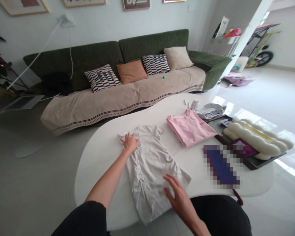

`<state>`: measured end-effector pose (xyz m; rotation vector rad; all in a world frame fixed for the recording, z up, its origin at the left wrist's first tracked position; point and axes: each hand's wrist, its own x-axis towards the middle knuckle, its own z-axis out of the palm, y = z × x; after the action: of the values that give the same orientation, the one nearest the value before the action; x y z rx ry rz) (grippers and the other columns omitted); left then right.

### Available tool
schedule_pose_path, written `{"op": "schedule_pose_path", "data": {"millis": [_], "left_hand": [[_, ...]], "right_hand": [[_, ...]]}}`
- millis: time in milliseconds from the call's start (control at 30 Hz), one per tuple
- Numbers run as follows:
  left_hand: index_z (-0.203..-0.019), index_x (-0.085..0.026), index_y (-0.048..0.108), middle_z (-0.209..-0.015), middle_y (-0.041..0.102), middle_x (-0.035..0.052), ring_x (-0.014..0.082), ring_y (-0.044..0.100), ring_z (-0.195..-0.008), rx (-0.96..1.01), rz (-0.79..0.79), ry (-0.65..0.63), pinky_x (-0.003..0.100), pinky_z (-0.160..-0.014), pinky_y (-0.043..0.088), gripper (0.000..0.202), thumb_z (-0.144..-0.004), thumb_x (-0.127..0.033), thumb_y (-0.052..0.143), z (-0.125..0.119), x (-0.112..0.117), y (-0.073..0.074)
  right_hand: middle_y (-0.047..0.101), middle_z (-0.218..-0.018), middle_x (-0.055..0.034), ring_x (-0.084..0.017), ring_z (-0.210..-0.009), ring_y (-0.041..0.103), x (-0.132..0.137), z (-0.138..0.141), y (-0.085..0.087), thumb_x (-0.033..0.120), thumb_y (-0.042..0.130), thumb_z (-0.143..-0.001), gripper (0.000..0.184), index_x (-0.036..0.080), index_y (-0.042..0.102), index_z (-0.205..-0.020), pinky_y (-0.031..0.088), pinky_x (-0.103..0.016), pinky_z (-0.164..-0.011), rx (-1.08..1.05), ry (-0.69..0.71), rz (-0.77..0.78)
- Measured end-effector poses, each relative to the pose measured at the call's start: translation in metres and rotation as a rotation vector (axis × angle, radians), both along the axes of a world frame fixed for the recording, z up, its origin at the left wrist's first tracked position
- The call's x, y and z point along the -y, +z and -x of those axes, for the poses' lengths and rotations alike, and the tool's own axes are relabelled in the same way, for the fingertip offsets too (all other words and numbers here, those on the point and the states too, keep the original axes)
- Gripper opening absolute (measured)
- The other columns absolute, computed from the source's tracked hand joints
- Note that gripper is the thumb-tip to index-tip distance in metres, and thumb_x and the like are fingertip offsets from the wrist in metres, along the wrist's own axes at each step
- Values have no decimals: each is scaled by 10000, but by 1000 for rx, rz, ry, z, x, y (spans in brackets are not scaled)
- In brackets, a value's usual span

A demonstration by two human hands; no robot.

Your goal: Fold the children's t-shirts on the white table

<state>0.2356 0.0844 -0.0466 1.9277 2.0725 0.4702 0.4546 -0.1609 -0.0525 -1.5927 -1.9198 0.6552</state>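
A light grey short-sleeved shirt (152,160) lies spread on the white table (98,164), with gathered wrinkles down its left side and its hem hanging past the near edge. My left hand (130,143) rests on the left sleeve and shoulder, fingers spread. Over the lower right part of the shirt is my right hand (178,193), its fingers apart and nothing held; whether it touches the cloth I cannot tell. A folded pink T-shirt (190,126) lies to the right of the grey one.
On the right, a dark tray (254,164) bears a cream, puffy tissue box cover (258,136). Nearer me lies a pixelated blue item (221,165). Plastic packaging (210,109) sits behind the pink T-shirt. Beyond the table stands a green sofa (154,37) with several cushions.
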Motion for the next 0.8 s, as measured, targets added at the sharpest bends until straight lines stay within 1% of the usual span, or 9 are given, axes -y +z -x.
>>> {"op": "schedule_pose_path", "data": {"millis": [100,167,267,367,433,500,633,700,800], "left_hand": [[-1084,-193,540,-1164,484,123,267,403,-1119,-51,-49,-217,412,-959,291,331,-798,-350,483,-53,-16,13],[-1022,-183,565,-1105,507,112,247,419,-1088,7,2,-325,363,-929,329,309,-785,-372,508,-96,-24,13],[-899,-173,598,-1098,507,116,274,380,-1121,224,72,-270,388,-954,291,283,-670,-326,658,-147,-32,1],[-825,-162,595,-1097,509,123,286,370,-1138,387,100,-145,419,-970,255,173,-664,-195,649,-168,-39,-13],[-782,-164,582,-1057,528,114,266,403,-1114,467,118,-77,409,-958,273,64,-721,-155,567,-167,-47,-17],[-746,-172,561,-980,552,90,236,450,-1066,578,140,4,376,-927,320,53,-746,-143,517,-157,-59,-14],[-759,-181,523,-771,563,33,173,558,-849,878,192,182,302,-765,444,64,-754,-147,469,-117,-80,5],[-747,-172,517,-676,546,18,151,575,-702,1055,224,269,285,-675,476,90,-764,-147,433,-86,-80,16],[-720,-157,528,-603,534,19,142,563,-587,1301,236,411,276,-608,490,98,-761,-162,440,-32,-61,22]], "right_hand": [[529,-1096,-133,-252,-1044,488,-23,-45,-8,350,392,-839,378,175,447,-1169,398,-403,-890,76,-328,-72],[559,-964,-127,-266,-938,520,-32,-64,-20,391,435,-810,411,154,454,-1145,417,-414,-830,135,-405,-46],[571,-813,-81,-236,-799,542,-36,-74,-35,364,448,-797,308,172,504,-1031,433,-373,-750,139,-352,33],[573,-741,-57,-208,-734,542,-35,-72,-39,295,430,-796,159,197,527,-876,430,-333,-698,109,-295,84],[575,-721,-55,-200,-717,544,-35,-71,-37,271,415,-794,123,203,518,-800,430,-320,-682,77,-303,83],[582,-727,-57,-194,-717,550,-35,-72,-33,272,414,-789,119,204,507,-762,437,-310,-676,28,-328,59],[613,-846,-73,-186,-791,583,-33,-71,-17,288,401,-799,150,190,512,-828,465,-301,-705,-100,-340,6],[606,-992,-94,-182,-920,576,-28,-63,-6,252,372,-812,195,183,505,-938,466,-303,-778,-151,-250,-28],[514,-1216,-89,-179,-1157,445,-15,-41,8,131,370,-759,266,190,516,-973,392,-322,-941,-106,57,-93]]}}
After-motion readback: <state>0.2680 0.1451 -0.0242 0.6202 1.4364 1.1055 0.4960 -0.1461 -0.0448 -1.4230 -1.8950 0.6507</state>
